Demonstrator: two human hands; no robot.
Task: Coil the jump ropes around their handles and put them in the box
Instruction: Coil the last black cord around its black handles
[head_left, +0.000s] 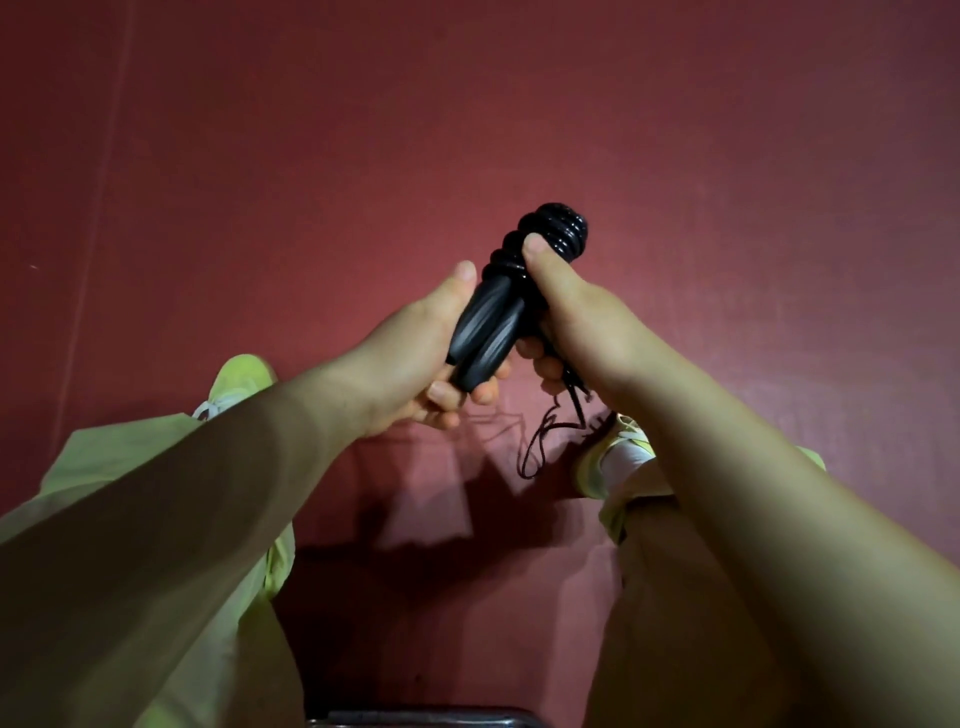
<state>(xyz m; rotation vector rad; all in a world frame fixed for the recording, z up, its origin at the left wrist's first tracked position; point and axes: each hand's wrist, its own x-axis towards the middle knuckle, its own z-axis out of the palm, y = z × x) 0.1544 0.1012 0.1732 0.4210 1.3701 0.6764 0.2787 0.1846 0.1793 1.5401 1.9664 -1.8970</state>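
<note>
The left hand (415, 353) is gripping the lower ends of two black ribbed jump-rope handles (480, 332), held side by side above a dark red floor (727, 156). The right hand (566, 317) is curling around glossy black rope coils (550, 239) wound on the handles' upper ends, thumb pressing them. A loose rope tail (540, 441) is hanging beneath, beside a yellow-green shoe (608, 457).

Both forearms bare, no sleeves, no watch or rings on left hand (415, 358) or right hand (576, 322). Lime-yellow trousers (119, 467), loose fit, hems at ankle. Sneakers (608, 457) same lime w/ white panels (laces too blurred to tell colour).
</note>
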